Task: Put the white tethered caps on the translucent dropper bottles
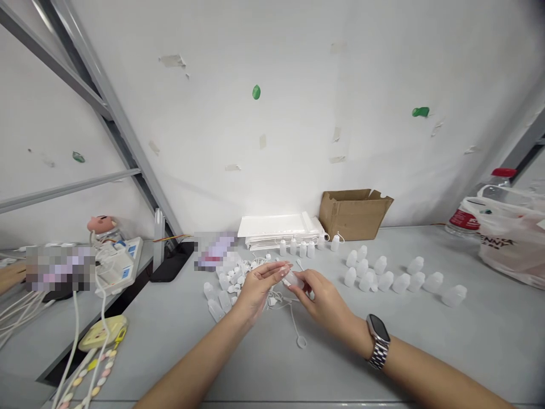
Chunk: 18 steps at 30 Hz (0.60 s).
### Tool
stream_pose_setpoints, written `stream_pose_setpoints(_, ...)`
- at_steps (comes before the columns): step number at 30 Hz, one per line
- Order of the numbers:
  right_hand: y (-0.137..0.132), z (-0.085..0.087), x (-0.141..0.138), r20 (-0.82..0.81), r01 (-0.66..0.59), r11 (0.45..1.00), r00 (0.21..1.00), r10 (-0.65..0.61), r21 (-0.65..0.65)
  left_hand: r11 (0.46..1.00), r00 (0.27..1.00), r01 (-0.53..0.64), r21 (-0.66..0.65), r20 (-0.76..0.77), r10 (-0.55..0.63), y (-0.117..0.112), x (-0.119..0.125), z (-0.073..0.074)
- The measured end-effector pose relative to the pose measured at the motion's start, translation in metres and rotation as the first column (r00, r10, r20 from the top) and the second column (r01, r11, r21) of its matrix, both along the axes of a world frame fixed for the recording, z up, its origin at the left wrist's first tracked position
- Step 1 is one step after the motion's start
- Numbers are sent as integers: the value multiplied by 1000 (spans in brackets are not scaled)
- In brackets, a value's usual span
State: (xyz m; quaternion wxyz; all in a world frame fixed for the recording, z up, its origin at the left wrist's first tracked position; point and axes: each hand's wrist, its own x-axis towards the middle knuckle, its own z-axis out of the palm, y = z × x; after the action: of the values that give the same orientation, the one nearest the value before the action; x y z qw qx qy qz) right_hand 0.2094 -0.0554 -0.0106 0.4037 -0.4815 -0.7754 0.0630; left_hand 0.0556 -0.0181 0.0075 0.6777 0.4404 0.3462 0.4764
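My right hand [321, 295] is closed around a small translucent plastic bottle [293, 278], held tilted just above the table. The fingers of my left hand [258, 287] pinch the bottle's other end; what exactly lies under the fingertips is hidden. Below my hands a thin white strap with a ring [301, 341] lies on the grey table [272, 363]. Beside my left hand is a heap of white caps with straps [238, 277]. Several bottles without caps [225, 301] lie near that heap. More uncapped bottles [401, 283] stand to the right.
Behind my hands stand several capped bottles [303, 249], before a stack of white envelopes [279, 230]. An open cardboard box [353, 216] stands by the wall. A plastic bag [515, 244] and a red-capped drink bottle [466, 218] are at right. Cables and a power strip [121, 267] are left.
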Motion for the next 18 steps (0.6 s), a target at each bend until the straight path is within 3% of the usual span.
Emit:
stream_pose_setpoints(4, 0, 1, -1, 99, -3, 981, 995, -17, 194, 1000, 997, 3, -21, 74, -2, -3, 2, 0)
stream_pose_setpoints(11, 2, -3, -1, 259, -20, 925, 962, -85, 380, 999, 997, 28, -33, 73, -26, -5, 4, -4)
stream_pose_setpoints(18, 2, -5, -3, 355, -39, 892, 925, -138, 450, 994, 992, 73, -80, 109, -64, -10, 5, 1)
